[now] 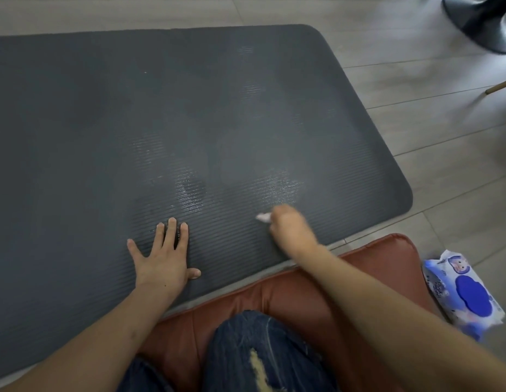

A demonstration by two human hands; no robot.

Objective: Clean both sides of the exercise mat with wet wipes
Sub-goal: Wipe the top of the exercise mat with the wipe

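Note:
A dark grey ribbed exercise mat [110, 108] lies flat on the floor and fills most of the view. Wet, shiny streaks show on it near its front edge. My left hand [164, 256] rests flat on the mat with fingers spread. My right hand [291, 224], blurred by motion, grips a crumpled white wet wipe [263, 217] against the mat near its right end. A blue and white pack of wet wipes [464, 295] lies on the floor at the right.
I kneel on a reddish-brown cushion [288, 295] at the mat's front edge, in blue jeans [260, 355]. A black pedestal base [484, 21] and a wooden leg [499, 86] stand at the far right on the grey plank floor [430, 114].

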